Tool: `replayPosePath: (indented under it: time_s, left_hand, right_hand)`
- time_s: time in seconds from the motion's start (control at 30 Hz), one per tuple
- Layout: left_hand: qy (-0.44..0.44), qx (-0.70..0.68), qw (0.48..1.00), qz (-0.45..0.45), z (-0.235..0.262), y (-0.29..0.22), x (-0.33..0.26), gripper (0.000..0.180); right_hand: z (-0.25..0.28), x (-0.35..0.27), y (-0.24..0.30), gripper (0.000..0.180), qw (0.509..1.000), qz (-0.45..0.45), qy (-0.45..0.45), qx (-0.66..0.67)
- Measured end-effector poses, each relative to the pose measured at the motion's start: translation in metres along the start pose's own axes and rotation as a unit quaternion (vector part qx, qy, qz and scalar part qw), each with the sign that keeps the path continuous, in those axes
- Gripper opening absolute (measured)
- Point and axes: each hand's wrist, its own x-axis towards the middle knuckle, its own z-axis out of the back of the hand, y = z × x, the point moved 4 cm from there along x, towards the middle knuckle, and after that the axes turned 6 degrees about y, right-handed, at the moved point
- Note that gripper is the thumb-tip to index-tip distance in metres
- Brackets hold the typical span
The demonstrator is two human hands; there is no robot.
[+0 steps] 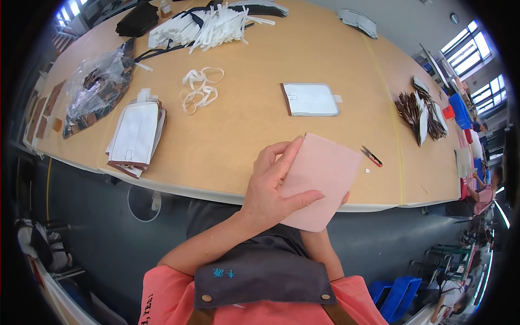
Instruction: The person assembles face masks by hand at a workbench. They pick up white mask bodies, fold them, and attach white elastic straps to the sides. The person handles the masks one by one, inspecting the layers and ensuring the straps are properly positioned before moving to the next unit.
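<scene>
Here, two hands (271,187), one pink panel (327,168)

Wkshop — lg. worktable (244,124); stacked pcs (136,130); snips (374,159); seated co-worker (484,199).

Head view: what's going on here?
A person holds a pink panel at the near edge of the table. The left hand lies along its left side, thumb across its face; the right hand is mostly hidden beneath. Beyond lies a white panel, with snips to the right and a panel stack to the left.
</scene>
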Motion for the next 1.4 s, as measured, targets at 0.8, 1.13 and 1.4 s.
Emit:
replayPosePath:
  time_s: [0.8,1.13,1.4]
  left_hand:
    - [0.016,0.328,0.928,0.176,-0.014,0.275,0.229,0.086]
    - [0.100,-0.110,0.945,0.291,0.085,0.217,0.115,0.043]
    - [0.068,-0.271,0.902,0.330,0.112,0.191,0.034,0.049]
  right_hand:
    - [0.044,-0.015,0.146,0.109,0.986,0.026,-0.077,-0.142]
    - [0.011,0.002,0.153,0.102,0.947,-0.024,-0.040,-0.318]
    - [-0.042,0.033,0.099,0.092,0.853,-0.109,0.071,-0.505]
